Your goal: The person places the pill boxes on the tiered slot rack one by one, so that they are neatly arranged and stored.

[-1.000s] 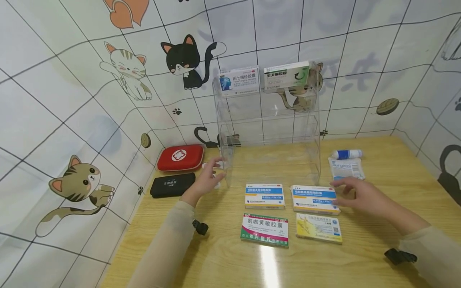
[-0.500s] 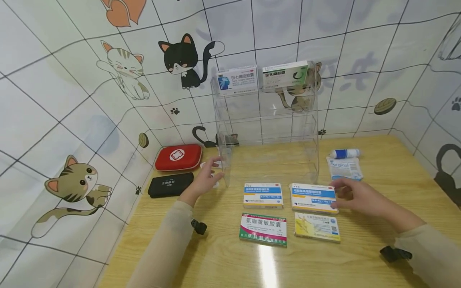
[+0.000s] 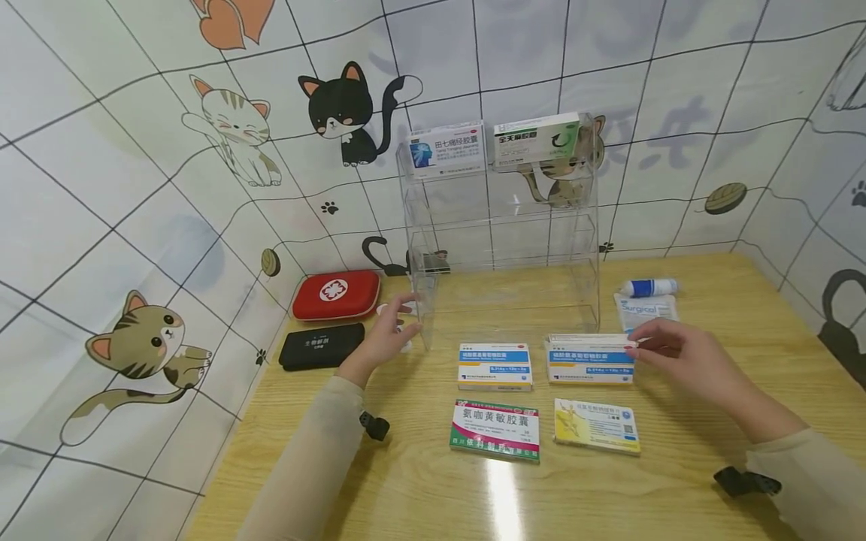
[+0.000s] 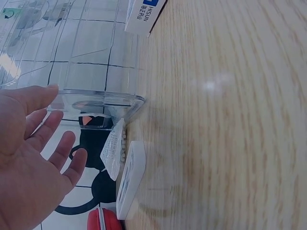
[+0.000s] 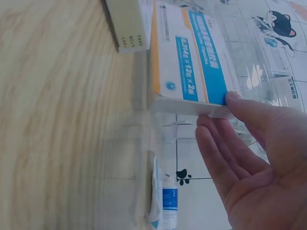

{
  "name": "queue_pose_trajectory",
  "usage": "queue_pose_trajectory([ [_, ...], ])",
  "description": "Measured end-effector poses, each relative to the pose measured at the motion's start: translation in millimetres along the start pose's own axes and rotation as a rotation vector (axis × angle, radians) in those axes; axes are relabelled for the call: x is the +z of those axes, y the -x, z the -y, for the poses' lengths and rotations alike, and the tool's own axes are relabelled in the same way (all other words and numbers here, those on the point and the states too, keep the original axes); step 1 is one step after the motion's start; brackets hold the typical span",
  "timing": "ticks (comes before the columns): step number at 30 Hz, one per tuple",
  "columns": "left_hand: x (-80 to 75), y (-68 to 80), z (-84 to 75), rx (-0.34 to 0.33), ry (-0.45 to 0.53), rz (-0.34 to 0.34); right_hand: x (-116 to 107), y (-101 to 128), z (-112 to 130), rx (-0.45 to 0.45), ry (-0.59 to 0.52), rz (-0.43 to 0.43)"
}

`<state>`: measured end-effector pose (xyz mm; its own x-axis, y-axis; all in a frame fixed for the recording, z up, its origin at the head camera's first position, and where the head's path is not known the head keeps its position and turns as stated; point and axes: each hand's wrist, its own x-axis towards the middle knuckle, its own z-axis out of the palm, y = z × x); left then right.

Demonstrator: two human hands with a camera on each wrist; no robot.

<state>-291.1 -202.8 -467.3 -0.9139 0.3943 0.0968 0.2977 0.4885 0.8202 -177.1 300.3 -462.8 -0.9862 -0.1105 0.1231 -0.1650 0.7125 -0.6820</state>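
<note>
My right hand (image 3: 690,361) pinches the right end of a white, blue and orange medicine box (image 3: 590,362). Its thumb lies on the printed face, with the fingers behind, as the right wrist view shows; the far edge of the box is tilted up. By the left side of a clear acrylic display rack (image 3: 504,267) is my left hand (image 3: 382,342), fingers loosely extended. In the left wrist view its thumb (image 4: 43,97) is at the rack's edge; whether it touches is hard to tell. A similar blue-and-white box (image 3: 495,367) lies to the left of the pinched one.
Nearer lie a green-and-pink box (image 3: 495,428) and a yellow-and-white box (image 3: 597,426). Two boxes, one blue-grey (image 3: 446,150) and one green-white (image 3: 537,140), stand on the rack's top tier. Left are a red case (image 3: 336,295) and black pouch (image 3: 321,347); right, a surgical packet (image 3: 646,309) and blue-white tube (image 3: 649,288).
My right hand has closed on the right-hand blue-and-white box and tipped its far edge up off the table. The left hand stays by the rack.
</note>
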Motion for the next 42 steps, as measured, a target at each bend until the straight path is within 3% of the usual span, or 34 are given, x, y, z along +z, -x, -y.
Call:
queue_pose_trajectory([
  [8, 0.8, -0.1, 2.2, -0.024, -0.008, 0.012, -8.3, -17.1, 28.4, -0.035, -0.036, -0.169],
  [18, -3.8, 0.4, 2.8, 0.01, -0.018, -0.002, -19.3, -80.5, 105.3, -0.112, -0.086, -0.306],
  [30, -1.2, -0.5, -1.1, -0.013, 0.0, 0.01, -24.7, -156.6, 176.6, -0.205, -0.246, -0.4],
  [35, -1.3, 0.1, -0.8, -0.029, -0.006, 0.006, -18.4, -184.9, 190.1, -0.233, -0.291, -0.418],
  [42, -1.1, 0.0, -2.1, -0.029, -0.004, 0.008, 0.1, -217.6, 193.1, -0.171, -0.238, -0.372],
])
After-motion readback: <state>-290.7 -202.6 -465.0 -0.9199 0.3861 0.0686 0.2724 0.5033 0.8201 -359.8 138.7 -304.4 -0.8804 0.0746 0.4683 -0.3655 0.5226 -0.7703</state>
